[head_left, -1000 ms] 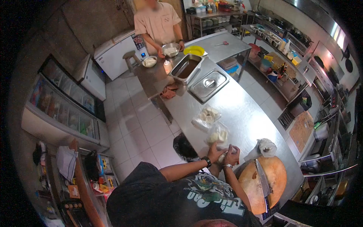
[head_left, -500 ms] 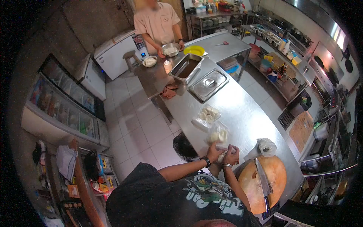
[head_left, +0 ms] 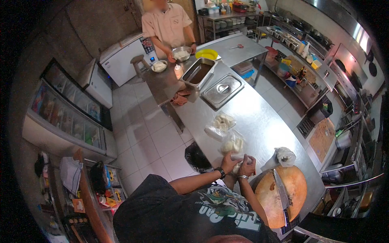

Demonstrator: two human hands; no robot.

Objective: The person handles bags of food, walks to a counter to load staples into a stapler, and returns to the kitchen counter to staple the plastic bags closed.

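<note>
Both hands meet just over the left long edge of the steel tabletop [head_left: 263,115], toward its near end. The left hand [head_left: 229,163] and the right hand [head_left: 247,165] hold a small whitish bundle [head_left: 237,167] between them. The left fingers are bent in against it and the right fingertips are drawn together on it; the exact pinch is too small to make out.

Just beyond the left hand lies a clear bag [head_left: 233,143] of pale pieces, with a second bag [head_left: 223,122] touching it, farther from the near end. A round chopping board [head_left: 298,184] fills most of the near end, with a knife [head_left: 281,192] lying lengthwise across it; a crumpled bag [head_left: 285,156] sits beside the board, toward the right long edge.

Farther along, a flat lid [head_left: 223,90] rests beside a deep pan [head_left: 195,84] of brown liquid. Near the far end, another person holds a metal bowl [head_left: 182,59] of white food.
</note>
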